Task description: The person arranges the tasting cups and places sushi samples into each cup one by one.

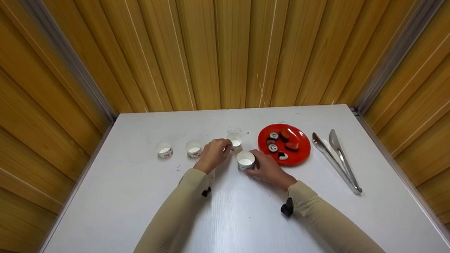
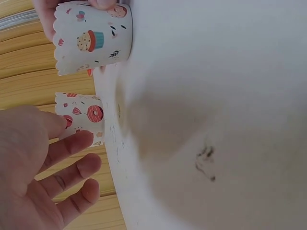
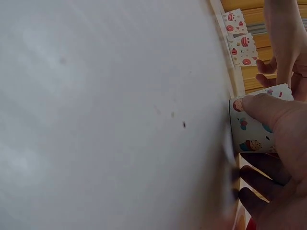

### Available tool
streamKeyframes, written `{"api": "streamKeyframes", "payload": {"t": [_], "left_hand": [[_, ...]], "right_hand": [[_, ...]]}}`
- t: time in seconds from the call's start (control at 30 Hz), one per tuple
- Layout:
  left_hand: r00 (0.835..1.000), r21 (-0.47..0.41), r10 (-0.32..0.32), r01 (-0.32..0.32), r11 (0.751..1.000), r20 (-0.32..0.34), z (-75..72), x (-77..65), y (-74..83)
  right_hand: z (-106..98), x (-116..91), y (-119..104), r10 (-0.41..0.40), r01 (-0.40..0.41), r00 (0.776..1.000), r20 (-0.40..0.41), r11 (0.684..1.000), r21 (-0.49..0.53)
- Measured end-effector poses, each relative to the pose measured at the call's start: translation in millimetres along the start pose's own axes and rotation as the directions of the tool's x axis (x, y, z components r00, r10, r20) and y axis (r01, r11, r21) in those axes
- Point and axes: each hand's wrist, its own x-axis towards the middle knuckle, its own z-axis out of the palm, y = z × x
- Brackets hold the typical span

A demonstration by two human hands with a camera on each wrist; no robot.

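Note:
My right hand (image 1: 269, 170) grips a white paper baking cup (image 2: 93, 40) printed with cupcakes, thumb on its near side; it is upright at the table surface. Just beyond it, my left hand (image 1: 214, 153) is at the rim of another baking cup (image 2: 84, 112), printed with red donuts. The left thumb overlaps that rim, the other visible fingers are spread loosely, and the index finger is hidden in the left wrist view. Two more baking cups stand upright to the left, a nearer one (image 1: 194, 149) and a farther one (image 1: 164, 150).
A red plate (image 1: 300, 154) at the right bears several small sushi pieces, among them a roll (image 1: 272, 148) and a rice ball (image 1: 282, 155). Right of it lie metal tongs (image 1: 339, 158). Wood-patterned panels (image 1: 232, 56) enclose the white table (image 1: 123, 196) at the back and sides.

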Motion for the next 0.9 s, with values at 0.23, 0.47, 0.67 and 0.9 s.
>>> {"api": "streamKeyframes", "payload": {"t": [0.23,0.47,0.67,0.9], "left_hand": [[1.0,0.016,-0.006,0.005,1.0,0.025,2.2,1.3,-1.2],[0.998,0.018,-0.025,0.024,1.0,0.049,5.5,0.6,-3.3],[0.997,0.012,-0.041,0.041,0.999,0.063,6.9,0.1,-5.6],[0.998,0.013,-0.03,0.03,0.999,0.051,6.1,-1.2,-5.8]], "right_hand": [[-0.3,-1.6,-1.7,0.01,-0.01,1.0,-0.001,1.0,-0.005],[1.3,-2.4,-0.5,0.006,-0.006,1.0,-0.003,1.0,0.0],[2.2,-2.5,0.4,0.003,-0.003,1.0,-0.002,1.0,-0.001],[2.1,-3.0,-0.2,-0.009,0.009,1.0,-0.012,1.0,0.0]]}}
